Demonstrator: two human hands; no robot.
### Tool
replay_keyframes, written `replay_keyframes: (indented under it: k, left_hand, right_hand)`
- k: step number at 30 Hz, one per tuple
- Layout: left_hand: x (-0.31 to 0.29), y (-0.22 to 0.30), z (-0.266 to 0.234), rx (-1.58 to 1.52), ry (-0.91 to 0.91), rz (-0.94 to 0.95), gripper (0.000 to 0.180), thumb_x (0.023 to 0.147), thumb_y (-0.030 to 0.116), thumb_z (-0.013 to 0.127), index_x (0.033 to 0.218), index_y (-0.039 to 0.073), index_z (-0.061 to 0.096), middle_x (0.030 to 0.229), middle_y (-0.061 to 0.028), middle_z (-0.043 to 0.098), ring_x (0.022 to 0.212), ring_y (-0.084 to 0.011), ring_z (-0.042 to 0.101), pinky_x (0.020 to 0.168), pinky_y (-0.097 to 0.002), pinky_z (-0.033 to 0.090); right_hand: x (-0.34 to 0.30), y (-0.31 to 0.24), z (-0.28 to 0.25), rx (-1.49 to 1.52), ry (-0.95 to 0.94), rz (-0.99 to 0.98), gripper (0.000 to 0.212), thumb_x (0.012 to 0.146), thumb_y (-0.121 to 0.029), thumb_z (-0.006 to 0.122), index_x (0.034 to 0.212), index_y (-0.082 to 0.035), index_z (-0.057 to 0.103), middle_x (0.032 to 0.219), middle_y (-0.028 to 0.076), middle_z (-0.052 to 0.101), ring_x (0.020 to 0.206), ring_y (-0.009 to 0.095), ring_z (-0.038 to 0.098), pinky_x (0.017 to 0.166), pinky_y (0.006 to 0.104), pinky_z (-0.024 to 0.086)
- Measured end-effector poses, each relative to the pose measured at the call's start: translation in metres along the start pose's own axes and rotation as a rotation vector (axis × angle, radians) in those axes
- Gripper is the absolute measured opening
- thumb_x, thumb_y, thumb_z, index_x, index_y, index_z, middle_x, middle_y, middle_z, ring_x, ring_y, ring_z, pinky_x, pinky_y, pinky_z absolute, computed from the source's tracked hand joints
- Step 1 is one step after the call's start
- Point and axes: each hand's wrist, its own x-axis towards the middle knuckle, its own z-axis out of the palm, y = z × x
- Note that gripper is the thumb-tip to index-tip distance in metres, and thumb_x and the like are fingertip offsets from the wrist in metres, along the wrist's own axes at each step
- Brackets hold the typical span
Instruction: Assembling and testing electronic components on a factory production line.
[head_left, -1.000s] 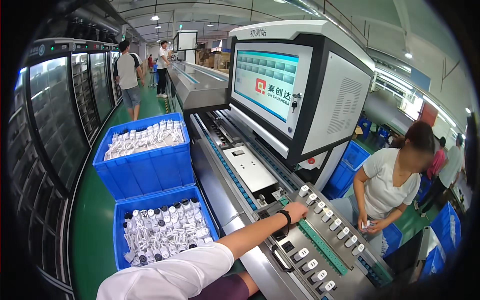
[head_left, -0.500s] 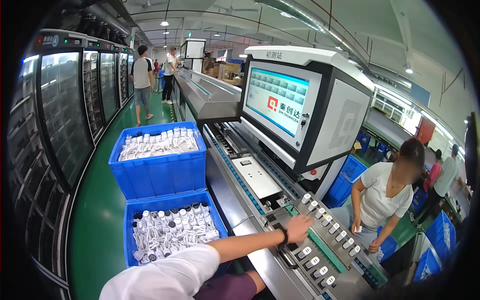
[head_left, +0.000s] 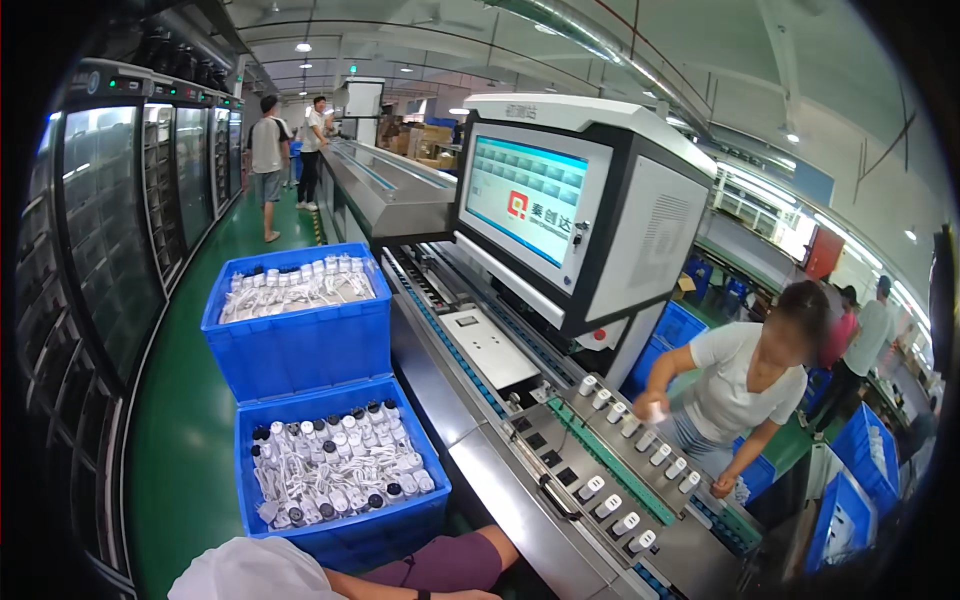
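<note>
My left hand (head_left: 468, 595) is down at the lower edge of the view beside my purple-clad leg, a dark band at its wrist; its fingers are cut off. My right hand is out of view. Right of my leg stands a metal test fixture (head_left: 543, 478) with a green strip (head_left: 612, 462) along its middle. White plug adapters (head_left: 607, 505) stand upright in the near row, beside several black sockets (head_left: 536, 440). A farther row of white adapters (head_left: 660, 454) stands across the strip. A co-worker's hand (head_left: 655, 408) is over that row, blurred, with something white.
Two stacked blue crates (head_left: 297, 352) hold white adapters with cables, left of the steel conveyor line. A monitor cabinet (head_left: 630, 215) rises over the line. The co-worker (head_left: 745, 380) is on its far side. Glass-door racks (head_left: 115, 230) line the left aisle.
My left hand has pulled back from the fixture to the lower edge. The co-worker's hand has risen over the far row. The view has shifted slightly.
</note>
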Motion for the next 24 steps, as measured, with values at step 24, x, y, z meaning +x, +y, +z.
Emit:
replay_keyframes:
  k: [24]
  left_hand:
    - [0.038,-0.014,-0.08,-0.033,0.041,0.225,0.011,0.098,-0.002,0.068,0.107,-0.001,0.063,0.109,-0.0138,0.072,0.091,-0.0222,0.075,0.087,-0.0375,0.065]
  right_hand:
    - [0.256,-0.099,-0.16,0.566,-0.281,-0.728,0.038,0.1,-0.028,0.06,0.105,0.006,0.076,0.115,0.016,0.075,0.097,0.027,0.069,0.09,0.0433,0.054]
